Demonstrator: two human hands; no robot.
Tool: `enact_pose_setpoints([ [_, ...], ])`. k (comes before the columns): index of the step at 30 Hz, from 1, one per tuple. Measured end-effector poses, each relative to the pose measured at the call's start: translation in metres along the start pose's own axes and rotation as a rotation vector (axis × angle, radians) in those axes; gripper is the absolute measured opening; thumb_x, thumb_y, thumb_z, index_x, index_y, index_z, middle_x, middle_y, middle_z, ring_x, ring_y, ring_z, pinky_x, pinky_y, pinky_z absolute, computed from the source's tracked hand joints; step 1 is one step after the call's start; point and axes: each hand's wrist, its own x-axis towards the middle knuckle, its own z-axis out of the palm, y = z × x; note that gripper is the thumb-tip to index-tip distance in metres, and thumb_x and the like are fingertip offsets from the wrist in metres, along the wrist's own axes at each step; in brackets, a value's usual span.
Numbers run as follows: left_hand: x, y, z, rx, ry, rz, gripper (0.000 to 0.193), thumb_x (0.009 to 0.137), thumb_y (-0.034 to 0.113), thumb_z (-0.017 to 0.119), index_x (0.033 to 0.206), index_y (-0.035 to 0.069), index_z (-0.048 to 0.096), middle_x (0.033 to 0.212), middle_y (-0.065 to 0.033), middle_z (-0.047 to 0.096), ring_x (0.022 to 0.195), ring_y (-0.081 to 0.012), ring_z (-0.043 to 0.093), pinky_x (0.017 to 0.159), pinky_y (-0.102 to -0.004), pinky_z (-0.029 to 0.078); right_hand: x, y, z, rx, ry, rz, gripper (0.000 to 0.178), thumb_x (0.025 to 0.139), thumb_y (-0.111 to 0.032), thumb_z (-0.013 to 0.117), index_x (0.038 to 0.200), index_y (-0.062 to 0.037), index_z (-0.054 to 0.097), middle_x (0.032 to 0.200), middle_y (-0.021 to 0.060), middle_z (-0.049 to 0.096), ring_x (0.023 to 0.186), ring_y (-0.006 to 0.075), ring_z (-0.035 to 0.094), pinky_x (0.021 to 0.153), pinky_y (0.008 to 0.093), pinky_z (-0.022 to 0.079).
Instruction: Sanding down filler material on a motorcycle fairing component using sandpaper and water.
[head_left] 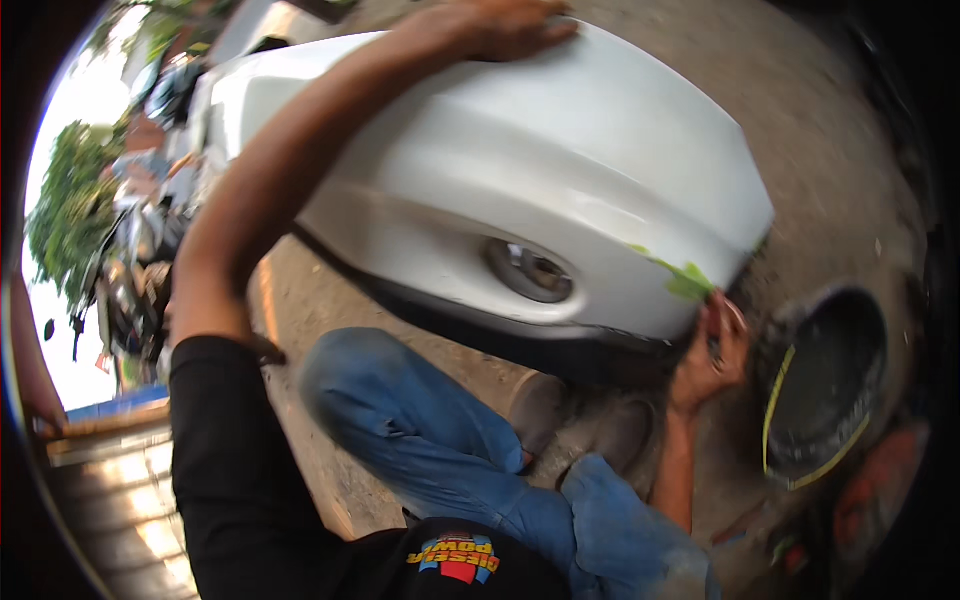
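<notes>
A white car bumper [430, 190] stretches across the middle, with a round fog lamp [535, 272] set in its recess and a dark lower edge. My left hand [510, 30] reaches over the bumper and is closed on its upper edge, partly cut off by the frame. At the bumper's right corner, a bright green patch [690, 280] and a thin green streak mark the white surface. Just below that patch is my right hand [712, 350], its fingers pinched together. What it holds is too small and blurred to make out.
A dark oval tub [828, 385] with a yellow line on its rim stands at the right. My bent legs in blue jeans [420, 410] are below the bumper, on brown ground. Parked motorbikes [135, 270] and another person's arm [35, 360] show at the left.
</notes>
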Motion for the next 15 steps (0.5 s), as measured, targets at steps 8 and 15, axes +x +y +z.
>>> enact_pose_setpoints([
  [8, -0.005, 0.021, -0.01, 0.076, -0.039, -0.154, 0.064, 0.112, 0.055, 0.034, 0.155, 0.009, 0.049, 0.151, -0.0246, 0.058, 0.142, -0.0397, 0.054, 0.119, -0.0511, 0.041, 0.027, 0.002, 0.003, -0.128, 0.1, -0.108, 0.029, 0.09, 0.007, 0.077, 0.117, -0.0029, 0.079, 0.114, 0.011, 0.069, 0.104, 0.028, 0.071, 0.091, 0.0401, 0.058],
  [15, -0.001, 0.023, 0.0, 0.057, -0.07, -0.126, 0.065, 0.112, 0.056, 0.033, 0.156, 0.011, 0.048, 0.153, -0.0229, 0.057, 0.143, -0.0392, 0.053, 0.12, -0.0514, 0.04, -0.009, -0.008, 0.017, -0.226, 0.021, -0.072, 0.03, 0.101, -0.001, 0.065, 0.13, -0.0019, 0.074, 0.124, 0.0162, 0.056, 0.117, 0.0312, 0.064, 0.099, 0.0426, 0.057],
])
